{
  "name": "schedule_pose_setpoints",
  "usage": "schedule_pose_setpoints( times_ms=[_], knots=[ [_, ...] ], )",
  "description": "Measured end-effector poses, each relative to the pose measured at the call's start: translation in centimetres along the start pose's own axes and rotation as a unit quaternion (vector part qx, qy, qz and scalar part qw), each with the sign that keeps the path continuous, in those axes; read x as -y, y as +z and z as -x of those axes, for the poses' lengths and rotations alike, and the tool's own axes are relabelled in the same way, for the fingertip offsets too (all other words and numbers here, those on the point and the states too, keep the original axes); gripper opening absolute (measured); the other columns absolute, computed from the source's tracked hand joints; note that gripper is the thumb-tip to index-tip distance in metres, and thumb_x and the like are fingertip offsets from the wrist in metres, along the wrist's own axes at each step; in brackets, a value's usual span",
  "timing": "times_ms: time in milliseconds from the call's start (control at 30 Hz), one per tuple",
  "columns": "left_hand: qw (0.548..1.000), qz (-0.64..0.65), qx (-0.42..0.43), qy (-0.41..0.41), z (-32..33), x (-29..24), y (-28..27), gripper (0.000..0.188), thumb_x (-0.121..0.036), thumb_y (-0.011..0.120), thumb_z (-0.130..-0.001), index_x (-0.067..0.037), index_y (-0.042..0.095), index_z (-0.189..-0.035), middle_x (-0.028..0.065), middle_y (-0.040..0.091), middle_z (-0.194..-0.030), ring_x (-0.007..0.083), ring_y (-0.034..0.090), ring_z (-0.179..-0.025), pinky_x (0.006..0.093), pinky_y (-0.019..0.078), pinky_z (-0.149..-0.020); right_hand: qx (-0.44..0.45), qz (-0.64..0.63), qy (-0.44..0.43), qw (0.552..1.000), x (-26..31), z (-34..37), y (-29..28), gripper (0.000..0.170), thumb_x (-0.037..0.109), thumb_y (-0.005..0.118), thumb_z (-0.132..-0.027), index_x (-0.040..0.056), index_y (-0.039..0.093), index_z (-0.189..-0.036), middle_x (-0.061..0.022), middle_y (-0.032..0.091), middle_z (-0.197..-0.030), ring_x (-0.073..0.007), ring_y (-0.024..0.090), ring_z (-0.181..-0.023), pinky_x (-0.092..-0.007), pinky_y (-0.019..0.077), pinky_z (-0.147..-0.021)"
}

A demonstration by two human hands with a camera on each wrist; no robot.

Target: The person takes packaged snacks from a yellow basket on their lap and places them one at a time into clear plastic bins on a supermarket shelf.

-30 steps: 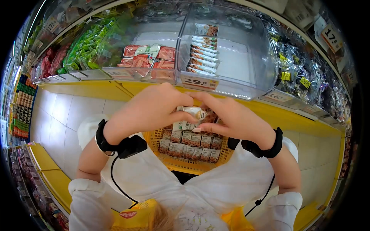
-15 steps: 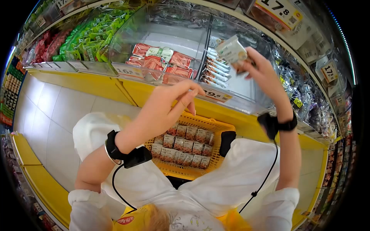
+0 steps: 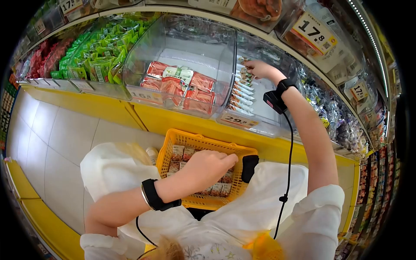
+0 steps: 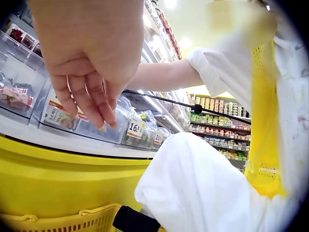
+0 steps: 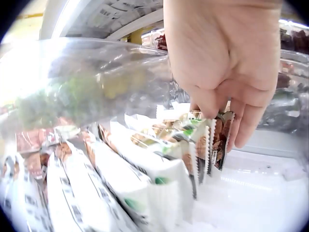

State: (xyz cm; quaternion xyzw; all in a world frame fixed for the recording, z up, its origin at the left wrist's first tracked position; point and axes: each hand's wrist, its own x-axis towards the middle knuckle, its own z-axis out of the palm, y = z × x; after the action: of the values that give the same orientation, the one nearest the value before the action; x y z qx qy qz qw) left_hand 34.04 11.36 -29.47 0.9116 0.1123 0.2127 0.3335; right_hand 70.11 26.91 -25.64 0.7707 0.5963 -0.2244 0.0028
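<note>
In the head view the right hand [image 3: 263, 70] reaches into a clear bin, at the back of a row of small white-and-brown packets [image 3: 242, 92]. Seen from the right wrist, the hand [image 5: 224, 58] pinches a packet [image 5: 222, 137] between thumb and fingers at the end of the standing row [image 5: 120, 169]. The left hand [image 3: 203, 168] hangs over a yellow basket [image 3: 161, 158], hiding part of the brown-and-white packets [image 3: 178, 151] inside. Its fingers are loosely bent and hold nothing, as the left wrist view also shows [image 4: 91, 58].
A 29.8 price tag [image 3: 238, 120] is on the bin's front. Red-and-white packs [image 3: 173, 82] lie in the neighbouring bin, with green packs [image 3: 99, 56] farther left. Dark wrapped goods are right of the bin. An upper shelf with price tags [image 3: 314, 32] overhangs it.
The right hand has carried a packet from over the basket up and into the bin, down to the row's back. The left hand has moved down over the basket. The head view has shifted.
</note>
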Motion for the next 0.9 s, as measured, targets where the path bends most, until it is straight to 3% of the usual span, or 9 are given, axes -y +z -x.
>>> schedule_pose_setpoints(
  times_ms=[100,233,400,500,567,633,700,767,900],
  knots=[
    [1.0,-0.024,-0.003,0.015,0.1,0.1,0.1,0.018,-0.013,0.061,-0.086,-0.012,0.059,-0.103,0.0095,0.065,-0.08,0.031,0.064,-0.073,0.0411,0.0513,-0.061,0.05,-0.071,0.014,0.996,1.4,0.9,-0.5,0.047,0.032,0.05,-0.097,0.0135,0.047,-0.14,-0.005,0.052,-0.138,-0.0209,0.053,-0.12,-0.0406,0.051,-0.091],
    [0.999,-0.034,-0.01,0.016,0.1,-0.1,0.0,0.013,-0.019,0.062,-0.088,-0.012,0.058,-0.098,0.0087,0.063,-0.077,0.0293,0.064,-0.072,0.0402,0.0509,-0.06,0.072,-0.136,0.023,0.988,1.9,1.4,-0.6,0.061,0.051,0.042,-0.098,0.0147,0.038,-0.146,-0.007,0.046,-0.143,-0.0252,0.045,-0.129,-0.0447,0.0415,-0.102],
    [0.996,-0.06,-0.04,0.052,-0.1,0.0,0.2,0.022,-0.027,0.059,-0.092,-0.007,0.053,-0.083,0.0088,0.06,-0.066,0.029,0.063,-0.065,0.0403,0.0506,-0.059,0.049,-0.144,0.034,0.988,2.7,3.0,0.4,0.075,0.064,0.035,-0.095,0.0124,0.033,-0.149,-0.0091,0.037,-0.151,-0.0285,0.038,-0.136,-0.0472,0.0376,-0.105],
    [0.995,-0.07,-0.041,0.062,-0.1,0.3,1.0,0.024,-0.028,0.059,-0.093,-0.008,0.053,-0.082,0.0088,0.06,-0.065,0.0287,0.063,-0.064,0.0395,0.0506,-0.059,0.039,-0.164,0.049,0.984,2.6,2.7,0.6,0.075,0.067,0.034,-0.095,0.0131,0.038,-0.147,-0.0083,0.044,-0.146,-0.0241,0.042,-0.131,-0.0417,0.0357,-0.105],
    [0.994,-0.074,-0.041,0.065,0.0,0.5,1.2,0.024,-0.029,0.059,-0.093,-0.008,0.053,-0.082,0.0087,0.06,-0.065,0.0286,0.063,-0.064,0.0392,0.0506,-0.058,0.023,-0.182,0.04,0.982,3.0,3.2,0.4,0.076,0.067,0.033,-0.094,0.0123,0.039,-0.147,-0.0108,0.038,-0.151,-0.0291,0.038,-0.136,-0.0443,0.0309,-0.11],
    [0.996,-0.081,-0.002,0.035,0.1,0.6,1.3,0.019,-0.029,0.061,-0.091,-0.011,0.059,-0.095,0.0069,0.063,-0.072,0.0278,0.064,-0.071,0.0394,0.0506,-0.062,0.017,-0.183,0.02,0.983,2.6,3.0,0.4,0.076,0.066,0.033,-0.094,0.0107,0.042,-0.145,-0.0118,0.041,-0.149,-0.0296,0.039,-0.135,-0.0423,0.0308,-0.11],
    [0.996,-0.088,0.003,0.032,0.1,0.7,1.4,0.019,-0.029,0.061,-0.091,-0.01,0.059,-0.094,0.007,0.063,-0.073,0.0279,0.064,-0.071,0.0395,0.0505,-0.062,0.011,-0.18,-0.001,0.984,2.2,2.6,0.5,0.076,0.066,0.033,-0.094,0.0092,0.044,-0.143,-0.0127,0.044,-0.147,-0.03,0.041,-0.134,-0.0403,0.0306,-0.11],
    [0.995,-0.095,0.007,0.028,0.2,0.9,1.5,0.019,-0.029,0.06,-0.091,-0.01,0.059,-0.093,0.0072,0.064,-0.074,0.0279,0.065,-0.071,0.0396,0.0505,-0.061,-0.02,-0.137,0.032,0.99,1.7,2.0,0.8,0.077,0.07,0.033,-0.093,0.0124,0.047,-0.142,-0.0101,0.049,-0.142,-0.0249,0.047,-0.123,-0.0386,0.0344,-0.104],
    [0.993,-0.107,0.012,0.036,0.4,1.1,1.7,0.021,-0.03,0.06,-0.091,-0.009,0.058,-0.089,0.0071,0.063,-0.072,0.0282,0.064,-0.07,0.0393,0.0504,-0.06,-0.008,-0.121,0.019,0.992,2.7,3.4,0.7,0.076,0.068,0.034,-0.093,0.0117,0.046,-0.143,-0.0114,0.049,-0.142,-0.0261,0.048,-0.124,-0.0373,0.0349,-0.104]
  ],
)
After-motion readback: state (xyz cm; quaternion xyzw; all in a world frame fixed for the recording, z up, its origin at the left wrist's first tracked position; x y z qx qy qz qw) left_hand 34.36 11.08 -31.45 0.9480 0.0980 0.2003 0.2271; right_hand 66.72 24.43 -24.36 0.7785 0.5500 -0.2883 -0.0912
